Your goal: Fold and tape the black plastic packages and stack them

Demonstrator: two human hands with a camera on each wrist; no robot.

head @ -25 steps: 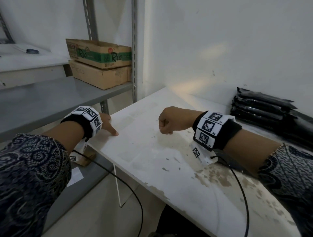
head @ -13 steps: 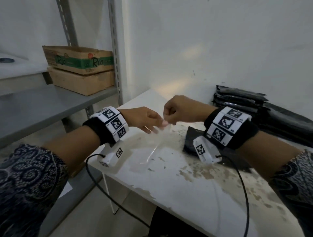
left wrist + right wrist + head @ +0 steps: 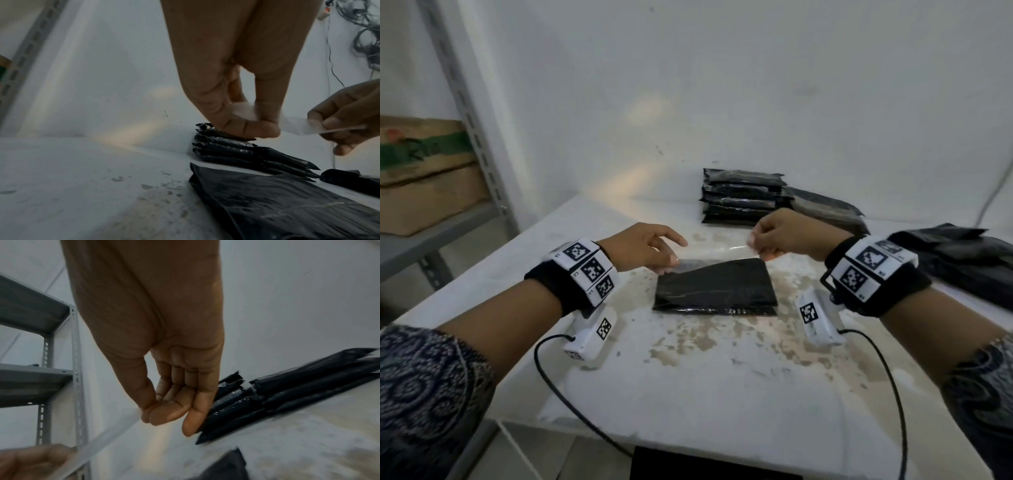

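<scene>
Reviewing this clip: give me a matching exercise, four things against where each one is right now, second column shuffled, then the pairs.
Things:
1. strip of clear tape
2. folded black package
3. stack of black packages
4. cardboard boxes

Places:
A. on the grey shelf at the left
B. stretched between the left hand and the right hand
C. at the back of the table, against the wall
D. flat on the table, just below the two hands

Pairs: 1-B, 2-D, 3-C, 4-A
</scene>
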